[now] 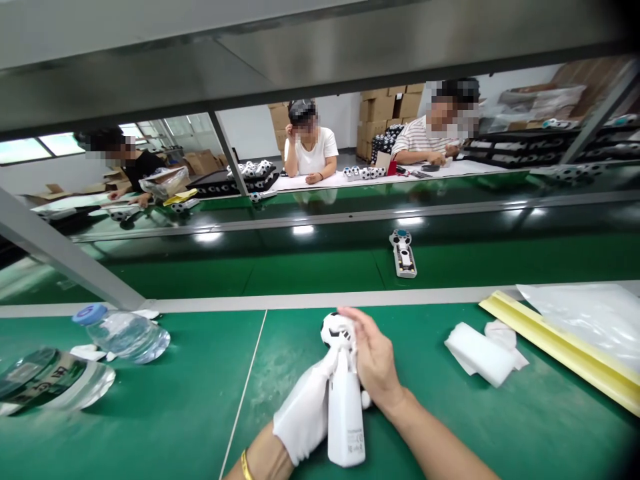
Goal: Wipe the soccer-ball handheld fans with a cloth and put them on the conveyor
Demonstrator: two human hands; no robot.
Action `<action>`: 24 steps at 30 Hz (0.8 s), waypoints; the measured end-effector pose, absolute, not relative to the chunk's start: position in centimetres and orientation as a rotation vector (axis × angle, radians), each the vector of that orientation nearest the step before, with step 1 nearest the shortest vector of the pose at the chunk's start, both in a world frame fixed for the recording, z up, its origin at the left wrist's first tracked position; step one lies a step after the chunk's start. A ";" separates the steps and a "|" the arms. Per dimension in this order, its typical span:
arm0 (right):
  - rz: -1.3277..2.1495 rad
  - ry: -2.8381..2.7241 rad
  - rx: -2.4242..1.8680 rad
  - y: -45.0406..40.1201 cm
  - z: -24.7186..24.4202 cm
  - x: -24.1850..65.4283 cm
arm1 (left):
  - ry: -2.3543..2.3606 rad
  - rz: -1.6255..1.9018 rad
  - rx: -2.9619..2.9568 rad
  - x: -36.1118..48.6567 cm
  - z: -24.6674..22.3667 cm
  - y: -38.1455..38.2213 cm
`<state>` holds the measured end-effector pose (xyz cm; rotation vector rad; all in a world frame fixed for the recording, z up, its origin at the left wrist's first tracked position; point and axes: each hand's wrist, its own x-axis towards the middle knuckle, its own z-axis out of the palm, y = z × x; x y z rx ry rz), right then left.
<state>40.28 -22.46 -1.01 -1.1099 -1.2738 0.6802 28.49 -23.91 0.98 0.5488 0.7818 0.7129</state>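
Observation:
A white device (346, 417) with a black-and-white football-patterned head lies on the green table, its handle towards me and small print near its lower end. My left hand (311, 400), in a white glove, has its fingers closed at the neck of the device, just below the patterned head. My right hand (375, 357), bare, rests along the right side of the head and neck, fingers extended upward. Part of the head is covered by the fingers. A small white piece shows beside the handle, under my right hand.
Two water bottles (130, 335) lie at the left. At the right are a white foam block (480, 353), a yellow strip (565, 353) and clear plastic. Beyond the pale ledge, another device (403, 254) lies on the green belt. Three people sit across it.

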 end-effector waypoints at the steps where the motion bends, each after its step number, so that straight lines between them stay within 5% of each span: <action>1: 0.773 -1.078 -1.167 -22.2 -1.3 40.5 | 0.762 0.697 0.532 28.3 1.1 -24.3; 5: 0.894 -0.822 -1.300 -21.3 -2.4 41.2 | 0.756 0.683 0.632 28.0 2.1 -24.8; 11: 0.879 -1.208 -1.367 -21.3 -2.9 41.3 | 1.175 0.782 1.024 28.2 2.8 -24.0; 16: 0.835 -1.715 -1.379 -23.3 -1.9 42.5 | 0.980 0.998 1.159 27.7 2.2 -23.2; 24: 0.663 -2.104 -1.127 -26.1 -3.7 44.3 | 1.356 0.692 1.303 27.2 0.9 -24.1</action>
